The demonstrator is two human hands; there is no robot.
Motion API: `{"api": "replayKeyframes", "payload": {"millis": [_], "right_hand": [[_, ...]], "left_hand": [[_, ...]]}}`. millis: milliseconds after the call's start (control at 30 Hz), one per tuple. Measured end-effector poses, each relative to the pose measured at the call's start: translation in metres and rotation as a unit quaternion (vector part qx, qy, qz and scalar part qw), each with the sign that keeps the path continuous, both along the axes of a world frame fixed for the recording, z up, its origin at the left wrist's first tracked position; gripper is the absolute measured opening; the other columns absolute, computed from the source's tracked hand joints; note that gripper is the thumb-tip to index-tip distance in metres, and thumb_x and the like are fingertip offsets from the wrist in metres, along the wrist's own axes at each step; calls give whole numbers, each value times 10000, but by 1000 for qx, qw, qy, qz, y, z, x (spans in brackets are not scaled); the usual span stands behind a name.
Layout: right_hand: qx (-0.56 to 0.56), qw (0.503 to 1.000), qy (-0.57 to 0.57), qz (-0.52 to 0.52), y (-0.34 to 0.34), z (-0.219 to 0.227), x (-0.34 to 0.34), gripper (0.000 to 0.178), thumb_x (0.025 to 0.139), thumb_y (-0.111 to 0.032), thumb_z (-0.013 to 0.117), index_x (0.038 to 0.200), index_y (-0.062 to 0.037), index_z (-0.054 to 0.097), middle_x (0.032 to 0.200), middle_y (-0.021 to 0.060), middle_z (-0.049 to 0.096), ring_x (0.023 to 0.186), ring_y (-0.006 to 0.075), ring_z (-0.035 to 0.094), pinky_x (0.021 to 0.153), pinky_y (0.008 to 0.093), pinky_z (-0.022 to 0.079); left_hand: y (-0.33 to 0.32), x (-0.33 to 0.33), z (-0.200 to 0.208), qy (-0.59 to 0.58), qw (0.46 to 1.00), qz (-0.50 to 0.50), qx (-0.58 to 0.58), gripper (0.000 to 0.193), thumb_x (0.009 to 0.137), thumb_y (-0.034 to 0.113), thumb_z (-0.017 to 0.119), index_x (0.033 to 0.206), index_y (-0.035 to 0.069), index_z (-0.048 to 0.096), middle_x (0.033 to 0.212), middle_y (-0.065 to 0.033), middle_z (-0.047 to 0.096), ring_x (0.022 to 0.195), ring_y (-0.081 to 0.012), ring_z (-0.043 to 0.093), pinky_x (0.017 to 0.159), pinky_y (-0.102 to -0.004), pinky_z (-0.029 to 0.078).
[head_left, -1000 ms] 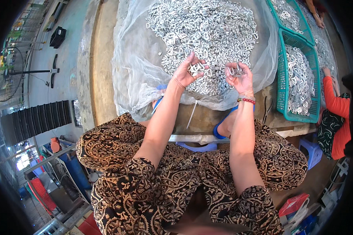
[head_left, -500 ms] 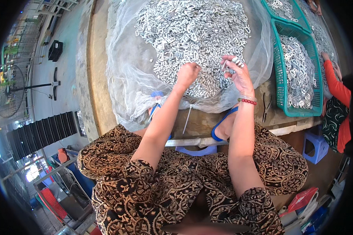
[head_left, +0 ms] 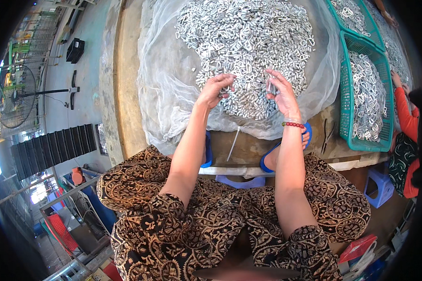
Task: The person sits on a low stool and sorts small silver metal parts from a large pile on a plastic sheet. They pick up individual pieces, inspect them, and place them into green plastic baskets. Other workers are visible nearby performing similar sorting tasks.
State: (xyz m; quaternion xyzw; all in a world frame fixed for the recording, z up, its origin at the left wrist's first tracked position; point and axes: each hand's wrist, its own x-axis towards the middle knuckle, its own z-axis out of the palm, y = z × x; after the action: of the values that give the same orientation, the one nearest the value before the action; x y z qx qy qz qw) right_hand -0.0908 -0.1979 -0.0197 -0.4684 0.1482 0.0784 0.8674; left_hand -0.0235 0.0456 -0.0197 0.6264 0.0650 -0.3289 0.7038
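Note:
A large heap of small silvery metal links (head_left: 248, 51) is spread on a sheet of thin white netting (head_left: 166, 100). My left hand (head_left: 214, 90) hovers at the heap's near left side, its fingers half bent and apart. Metal pieces show by its fingertips; whether any are in the hand is unclear. Across from it, my right hand (head_left: 283, 93) is raised over the near right of the heap, palm turned inward, thumb and fingers apart. A greyish piece shows between them, perhaps only the heap behind. A red beaded bracelet (head_left: 293, 124) circles my right wrist.
A green plastic basket (head_left: 346, 98) of metal links stands to the right, another green basket (head_left: 376, 41) beyond it. A person in an orange sleeve (head_left: 404, 110) works at far right. Blue sandals (head_left: 267, 161) show below the netting. A pale tie strip (head_left: 233, 143) lies near me.
My hands have opened and face each other over the heap. The stack of pale links on my right fingers no longer shows. The whole view has shifted slightly.

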Motion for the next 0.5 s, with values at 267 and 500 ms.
{"api": "replayKeyframes", "payload": {"millis": [267, 500], "right_hand": [[-619, 784, -10, 44, 17, -59, 18, 263, 772, -194, 658, 1024, -120, 659, 858, 147, 617, 772, 249, 594, 688, 417, 493], [-673, 739, 14, 39, 35, -62, 13, 217, 770, -239, 645, 961, -136, 638, 822, 187, 599, 832, 374, 590, 713, 458, 479]], "left_hand": [[-5, -3, -46, -304, 809, -136, 484, 298, 726, 336, 712, 914, 105, 715, 718, -164, 660, 704, -312, 645, 686, -373, 498], [13, 12, 7, -259, 907, -92, 318, 235, 753, 228, 700, 946, 93, 715, 813, -90, 689, 762, -155, 632, 724, -303, 486]]}}
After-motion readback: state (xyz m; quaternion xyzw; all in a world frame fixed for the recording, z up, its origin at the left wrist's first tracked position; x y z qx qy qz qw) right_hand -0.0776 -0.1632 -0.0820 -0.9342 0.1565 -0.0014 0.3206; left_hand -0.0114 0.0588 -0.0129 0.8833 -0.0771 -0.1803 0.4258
